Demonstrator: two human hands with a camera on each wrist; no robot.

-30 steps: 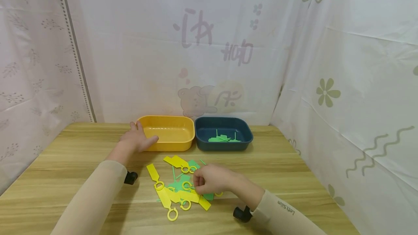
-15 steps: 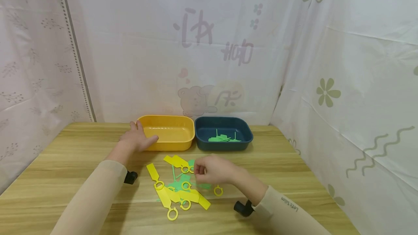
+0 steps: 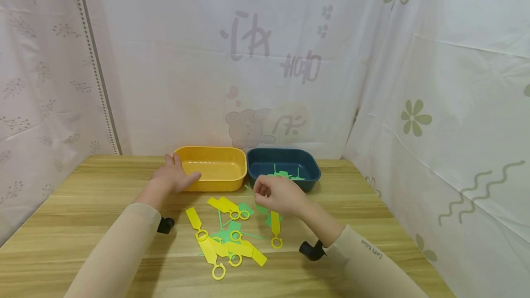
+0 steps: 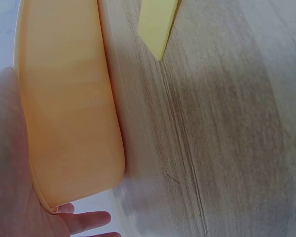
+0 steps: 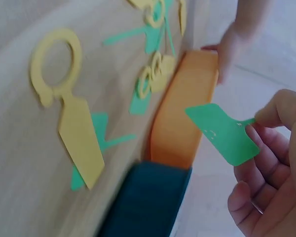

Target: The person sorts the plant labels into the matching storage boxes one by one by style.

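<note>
- A wooden table [image 3: 83, 197] is spreading beneath everything.
- An orange-yellow bin [image 3: 215, 186] is standing towards the back, just beside a dark blue bin [image 3: 281, 160].
- The left hand [image 3: 171, 178] is resting on the orange-yellow bin's left end, fingers spread and fairly straight.
- The right hand [image 3: 283, 195] is pinching a thin stem between thumb and finger, above the table before the blue bin.
- Yellow ring tags [image 3: 208, 251] are lying among green tags [image 3: 232, 233] nearer the person.
- One green stemmed tag [image 5: 222, 133] is hanging in that pinch.
</note>
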